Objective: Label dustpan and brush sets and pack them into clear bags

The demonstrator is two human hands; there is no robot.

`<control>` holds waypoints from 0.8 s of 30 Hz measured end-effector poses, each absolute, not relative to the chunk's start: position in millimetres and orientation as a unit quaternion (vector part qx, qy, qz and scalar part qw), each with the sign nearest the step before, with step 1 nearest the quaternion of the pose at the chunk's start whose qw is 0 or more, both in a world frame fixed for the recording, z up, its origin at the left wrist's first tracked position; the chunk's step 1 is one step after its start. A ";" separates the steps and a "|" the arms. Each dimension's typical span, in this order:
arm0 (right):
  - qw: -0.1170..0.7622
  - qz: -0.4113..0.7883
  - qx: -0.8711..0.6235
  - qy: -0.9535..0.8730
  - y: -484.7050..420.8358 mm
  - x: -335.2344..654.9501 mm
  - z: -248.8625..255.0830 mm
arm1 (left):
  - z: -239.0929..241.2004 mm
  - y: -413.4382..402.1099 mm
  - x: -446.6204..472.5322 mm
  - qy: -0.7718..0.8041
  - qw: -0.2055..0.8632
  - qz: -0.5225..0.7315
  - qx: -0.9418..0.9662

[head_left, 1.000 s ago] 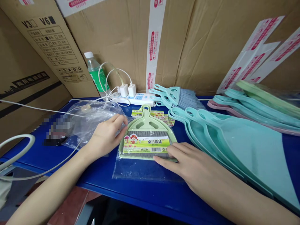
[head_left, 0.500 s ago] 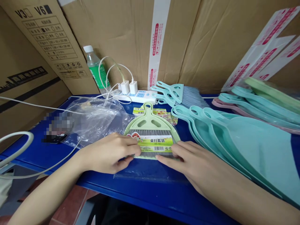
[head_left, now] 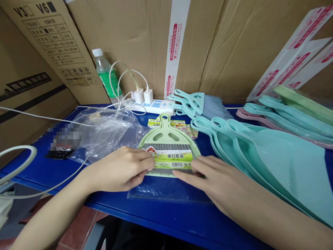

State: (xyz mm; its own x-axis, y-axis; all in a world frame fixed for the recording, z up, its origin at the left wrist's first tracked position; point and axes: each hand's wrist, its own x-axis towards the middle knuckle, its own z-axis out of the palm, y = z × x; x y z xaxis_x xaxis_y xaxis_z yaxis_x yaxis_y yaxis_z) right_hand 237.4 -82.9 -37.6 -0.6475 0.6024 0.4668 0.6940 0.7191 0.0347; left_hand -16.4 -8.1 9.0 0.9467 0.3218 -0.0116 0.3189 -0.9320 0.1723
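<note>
A light green dustpan-and-brush set (head_left: 166,133) lies flat in front of me, handle pointing away, inside a clear plastic bag whose loose end (head_left: 166,192) spreads toward the table's front edge. Its printed card (head_left: 175,156) lies over the grey bristles. My left hand (head_left: 127,168) has its fingers curled over the lower left edge of the set, the thumb tucked low. On the lower right edge, my right hand (head_left: 208,172) grips with bent fingers, and its thumb reaches inward along the bottom. Both hands partly cover the dustpan's sides.
Turquoise dustpans (head_left: 260,152) are stacked at the right, with bagged sets (head_left: 299,114) behind. Turquoise brushes (head_left: 200,104) lie beside a white power strip (head_left: 161,107). Loose cards (head_left: 177,124), crumpled plastic (head_left: 109,135), a bottle (head_left: 106,78) and cables occupy the back and left. Cardboard boxes (head_left: 145,41) wall the rear.
My left thumb has drawn in under the fingers. Both hands stay at the set's lower edges, and the set has hardly moved.
</note>
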 end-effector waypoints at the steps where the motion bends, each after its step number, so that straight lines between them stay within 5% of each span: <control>1: 0.218 -0.108 -0.358 -0.901 -82.6 237.4 -37.5 | 9.4 -7.6 -16.6 0.161 0.093 0.007 0.982; 24: 0.178 -0.032 -0.378 -0.908 -84.3 243.8 -37.4 | 13.0 -7.7 -20.5 0.188 0.157 -0.031 0.969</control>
State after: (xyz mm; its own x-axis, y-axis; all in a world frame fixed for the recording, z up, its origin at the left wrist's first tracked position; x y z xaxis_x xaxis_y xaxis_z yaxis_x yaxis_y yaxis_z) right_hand 243.8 -84.3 -37.4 -0.6504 0.6754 0.3476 0.6984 0.7117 -0.0761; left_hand -20.5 -7.7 13.0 0.9278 0.3536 -0.1192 0.3732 -0.8801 0.2935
